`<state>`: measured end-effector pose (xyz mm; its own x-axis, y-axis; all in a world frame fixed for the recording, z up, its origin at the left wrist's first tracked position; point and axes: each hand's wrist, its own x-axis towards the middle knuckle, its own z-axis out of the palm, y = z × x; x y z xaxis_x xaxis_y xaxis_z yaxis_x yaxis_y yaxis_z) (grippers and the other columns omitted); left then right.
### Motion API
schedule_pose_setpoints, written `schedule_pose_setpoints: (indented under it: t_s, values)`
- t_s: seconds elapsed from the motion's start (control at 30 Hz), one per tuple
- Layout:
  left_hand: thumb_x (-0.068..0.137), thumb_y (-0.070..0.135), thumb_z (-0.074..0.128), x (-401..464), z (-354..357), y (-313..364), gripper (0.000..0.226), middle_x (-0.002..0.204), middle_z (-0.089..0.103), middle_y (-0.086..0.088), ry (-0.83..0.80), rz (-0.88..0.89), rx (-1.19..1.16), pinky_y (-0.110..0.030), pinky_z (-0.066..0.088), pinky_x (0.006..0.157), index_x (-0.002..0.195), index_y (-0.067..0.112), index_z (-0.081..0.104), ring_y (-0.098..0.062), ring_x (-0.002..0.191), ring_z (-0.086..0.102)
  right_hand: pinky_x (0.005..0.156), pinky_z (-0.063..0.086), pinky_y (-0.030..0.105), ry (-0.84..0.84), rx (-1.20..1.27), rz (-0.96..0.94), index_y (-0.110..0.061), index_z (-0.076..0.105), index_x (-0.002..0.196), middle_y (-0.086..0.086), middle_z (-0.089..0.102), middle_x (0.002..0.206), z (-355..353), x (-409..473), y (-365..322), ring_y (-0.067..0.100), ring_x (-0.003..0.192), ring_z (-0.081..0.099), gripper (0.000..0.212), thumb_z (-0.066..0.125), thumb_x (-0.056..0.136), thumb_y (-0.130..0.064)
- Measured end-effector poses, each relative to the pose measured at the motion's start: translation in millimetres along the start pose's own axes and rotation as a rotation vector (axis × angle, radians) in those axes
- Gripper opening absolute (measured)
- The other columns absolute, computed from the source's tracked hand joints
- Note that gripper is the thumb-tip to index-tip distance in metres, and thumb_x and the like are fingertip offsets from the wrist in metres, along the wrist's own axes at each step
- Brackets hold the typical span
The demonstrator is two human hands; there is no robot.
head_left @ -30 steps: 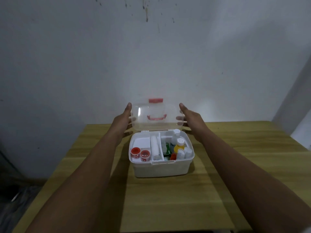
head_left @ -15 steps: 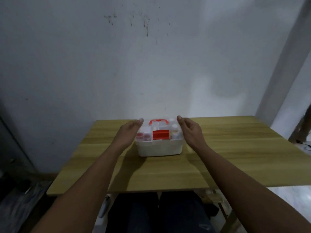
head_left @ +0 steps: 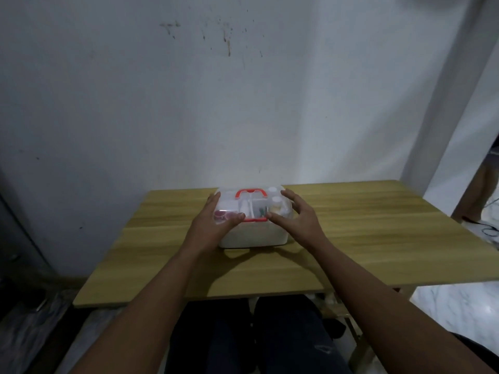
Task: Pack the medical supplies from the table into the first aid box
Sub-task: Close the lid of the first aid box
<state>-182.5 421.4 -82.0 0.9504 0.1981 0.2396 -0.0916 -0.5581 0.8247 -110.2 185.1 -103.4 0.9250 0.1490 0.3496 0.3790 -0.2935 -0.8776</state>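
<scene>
- Both forearms are bare from the frame edge to the wrist; no sleeve, watch or band is visible.
- The left hand point(head_left: 216, 218) and right hand point(head_left: 298, 217) are bare: no gloves, no rings visible.
- Fingers are slender, with short nails.
- The legs point(head_left: 270, 341), seen below the arms, wear dark trousers, apparently dark blue or black; the fabric shows creases at the right knee.

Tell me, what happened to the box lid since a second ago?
The clear lid swung down from upright and now lies shut on the first aid box. The left hand and right hand moved from its sides onto its top, thumbs by the red latch. The box stayed put on the table.
</scene>
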Motion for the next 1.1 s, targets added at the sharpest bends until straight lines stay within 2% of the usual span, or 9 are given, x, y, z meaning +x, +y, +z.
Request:
schedule_pose_setpoints:
  t_s: [0.1, 0.2, 0.4, 0.5, 0.6, 0.7, 0.8, 0.93, 1.1]
  values:
    - [0.069, 0.059, 0.080, 3, -1, -8, 0.111, 0.165, 0.025, 0.005, -0.020, 0.021, 0.001, -0.019, 0.042, 0.090, 0.159, 0.029, 0.024, -0.009, 0.130, 0.044, 0.105, 0.051, 0.029, -0.016, -0.040, -0.047, -0.029, 0.050, 0.147, -0.018, 0.055, 0.140, 2, -5, 3, 0.003, 0.126, 0.055, 0.100, 0.095, 0.061, -0.049]
    - [0.066, 0.042, 0.090, 5, 5, -14, 0.114, 0.162, 0.033, 0.005, 0.004, 0.058, 0.023, -0.007, 0.040, 0.077, 0.159, 0.029, 0.025, -0.002, 0.120, 0.045, 0.105, 0.052, 0.033, -0.009, -0.082, -0.087, -0.030, 0.043, 0.149, -0.010, 0.048, 0.151, 8, -7, 8, 0.010, 0.132, 0.052, 0.111, 0.094, 0.055, -0.060]
    - [0.054, 0.059, 0.088, 14, 11, -23, 0.122, 0.159, 0.039, 0.003, 0.060, 0.072, 0.068, -0.043, 0.052, 0.102, 0.156, 0.035, 0.027, -0.018, 0.133, 0.050, 0.105, 0.053, 0.041, 0.010, -0.095, -0.158, -0.029, 0.040, 0.151, -0.006, 0.042, 0.158, 11, -1, 15, 0.016, 0.137, 0.049, 0.108, 0.090, 0.060, -0.060]
    - [0.059, 0.050, 0.091, 25, 16, -22, 0.118, 0.159, 0.039, 0.002, 0.058, 0.083, 0.067, -0.043, 0.053, 0.100, 0.156, 0.034, 0.027, -0.019, 0.133, 0.051, 0.096, 0.057, 0.027, 0.010, -0.069, -0.144, -0.033, 0.040, 0.149, -0.007, 0.047, 0.151, 9, 6, 15, 0.013, 0.128, 0.055, 0.105, 0.090, 0.060, -0.058]
    - [0.061, 0.046, 0.092, 42, 24, -21, 0.116, 0.161, 0.035, 0.004, 0.050, 0.089, 0.056, -0.047, 0.054, 0.099, 0.156, 0.037, 0.026, -0.019, 0.134, 0.050, 0.076, 0.052, 0.006, 0.000, 0.000, -0.105, -0.033, 0.044, 0.142, -0.009, 0.054, 0.137, 6, 19, 18, 0.005, 0.114, 0.060, 0.092, 0.095, 0.066, -0.032]
    - [0.059, 0.044, 0.094, 62, 33, -23, 0.118, 0.164, 0.027, 0.011, 0.040, 0.089, 0.073, -0.047, 0.055, 0.098, 0.155, 0.041, 0.026, -0.018, 0.137, 0.046, 0.074, 0.055, 0.009, 0.008, 0.016, -0.081, -0.035, 0.043, 0.147, -0.008, 0.049, 0.147, 4, 37, 27, 0.011, 0.120, 0.057, 0.098, 0.096, 0.065, -0.031]
    - [0.058, 0.045, 0.095, 87, 41, -26, 0.118, 0.163, 0.028, 0.012, 0.032, 0.106, 0.057, -0.046, 0.054, 0.099, 0.153, 0.045, 0.026, -0.015, 0.136, 0.047, 0.093, 0.058, 0.024, 0.023, -0.043, -0.088, -0.043, 0.042, 0.145, -0.011, 0.045, 0.153, 0, 63, 40, 0.014, 0.130, 0.054, 0.100, 0.095, 0.060, -0.049]
    - [0.059, 0.044, 0.094, 126, 51, -27, 0.114, 0.164, 0.026, 0.012, 0.032, 0.091, 0.019, -0.047, 0.050, 0.105, 0.153, 0.042, 0.031, -0.014, 0.137, 0.044, 0.083, 0.049, 0.003, 0.023, -0.052, -0.075, -0.044, 0.040, 0.142, -0.010, 0.047, 0.151, -2, 99, 51, 0.012, 0.126, 0.054, 0.098, 0.096, 0.061, -0.040]
    - [0.060, 0.047, 0.093, 169, 61, -33, 0.114, 0.165, 0.027, 0.009, 0.035, 0.098, 0.051, -0.045, 0.043, 0.111, 0.154, 0.037, 0.031, -0.014, 0.143, 0.037, 0.076, 0.045, -0.002, 0.016, 0.028, -0.046, -0.030, 0.045, 0.145, -0.014, 0.045, 0.145, 1, 138, 66, -0.002, 0.113, 0.054, 0.098, 0.097, 0.063, -0.023]
